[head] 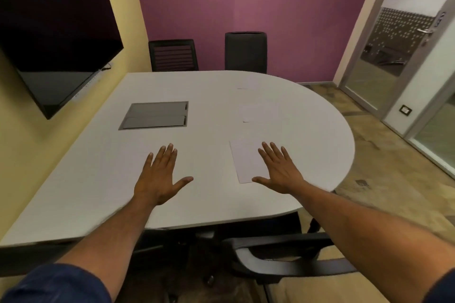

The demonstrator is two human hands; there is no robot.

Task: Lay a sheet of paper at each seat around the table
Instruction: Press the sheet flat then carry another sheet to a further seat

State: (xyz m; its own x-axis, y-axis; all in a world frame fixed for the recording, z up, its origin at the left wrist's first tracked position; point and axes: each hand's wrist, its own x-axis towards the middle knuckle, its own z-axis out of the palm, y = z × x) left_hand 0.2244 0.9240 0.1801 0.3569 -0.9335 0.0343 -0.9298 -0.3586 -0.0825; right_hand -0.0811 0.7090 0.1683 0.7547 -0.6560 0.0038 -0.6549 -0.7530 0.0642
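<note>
A white table (211,96) with a rounded right end fills the middle. A white sheet of paper (242,158) lies near its front right, and my right hand (278,170) is spread flat over that sheet's right part. Another sheet (256,112) lies further back, and a faint third sheet (250,82) lies at the far edge before a chair. My left hand (160,174) is spread flat over the tabletop, fingers straight; a very faint sheet may lie beneath it. Neither hand grips anything.
Two black chairs (173,55) (246,51) stand at the far side. A black chair (283,253) is tucked under the near edge. A grey cable hatch (156,115) sits in the tabletop. A dark screen (54,32) hangs left; a glass door (394,44) is right.
</note>
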